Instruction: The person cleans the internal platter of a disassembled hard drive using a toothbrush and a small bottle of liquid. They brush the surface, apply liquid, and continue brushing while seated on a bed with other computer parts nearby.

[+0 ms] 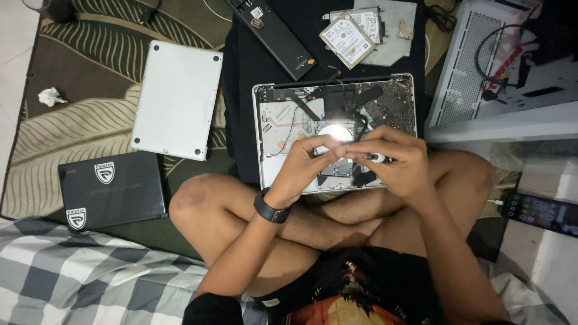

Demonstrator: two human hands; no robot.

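I sit cross-legged over an opened silver laptop lying on a black cloth, its insides bare. My left hand, with a black band on the wrist, pinches something small above the laptop's middle, next to a bright glare on a shiny part. My right hand grips a small screwdriver with a white and black handle. The fingertips of both hands meet. What the left fingers pinch is too small to tell.
The laptop's silver bottom cover lies to the left on a leaf-patterned rug. A closed black laptop sits nearer me. A long black battery, a hard drive and a metal plate lie beyond. A white case stands right, a phone near it.
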